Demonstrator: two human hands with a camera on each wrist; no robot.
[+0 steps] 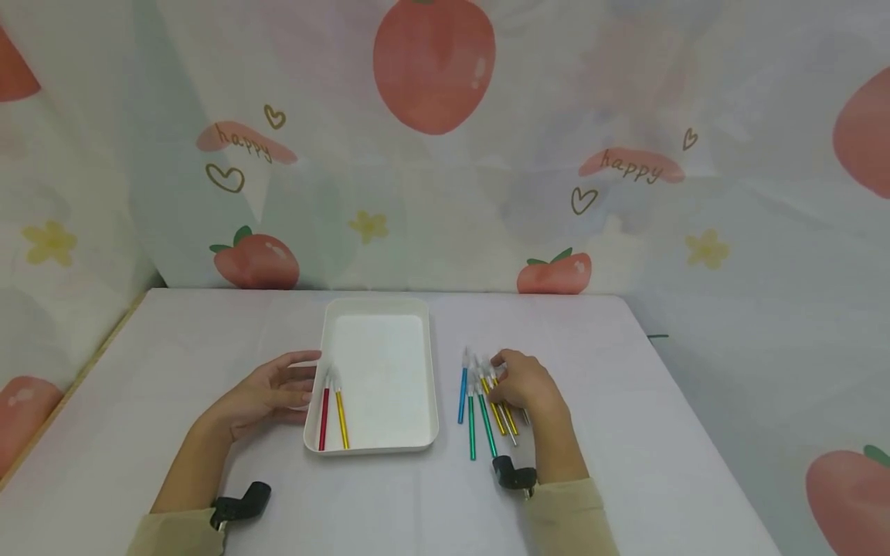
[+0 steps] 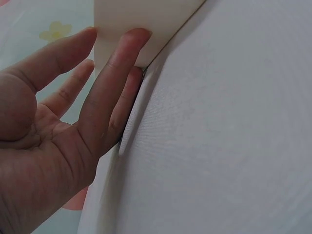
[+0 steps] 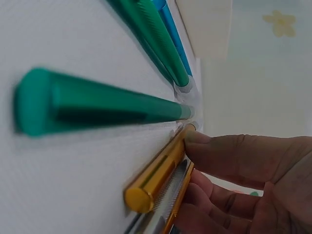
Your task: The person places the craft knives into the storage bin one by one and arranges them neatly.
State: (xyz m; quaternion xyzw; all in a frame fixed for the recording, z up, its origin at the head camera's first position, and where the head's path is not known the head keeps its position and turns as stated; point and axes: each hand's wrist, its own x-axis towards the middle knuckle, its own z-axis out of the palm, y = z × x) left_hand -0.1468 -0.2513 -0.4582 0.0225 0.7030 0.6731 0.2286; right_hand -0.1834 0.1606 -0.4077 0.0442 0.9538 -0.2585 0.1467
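My left hand (image 1: pixel 267 394) touches the left wall of a white tray (image 1: pixel 382 378) with its fingers spread. A red craft knife (image 1: pixel 324 417) and a yellow craft knife (image 1: pixel 342 421), both with clear caps, lie along the tray's left side. To the right of the tray, my right hand (image 1: pixel 531 382) pinches a yellow craft knife (image 3: pixel 158 173) near its cap end. Its other fingers curl beside a silver craft knife (image 3: pixel 168 200) and another yellow one, partly hidden. Two green craft knives (image 1: pixel 472 428) and a blue one (image 1: pixel 462 395) lie just left of that hand.
A white cloth covers the table (image 1: pixel 417 510), whose far edge meets a backdrop (image 1: pixel 445 208) printed with fruit and flowers. Black wrist cameras (image 1: pixel 243 503) are strapped to both forearms.
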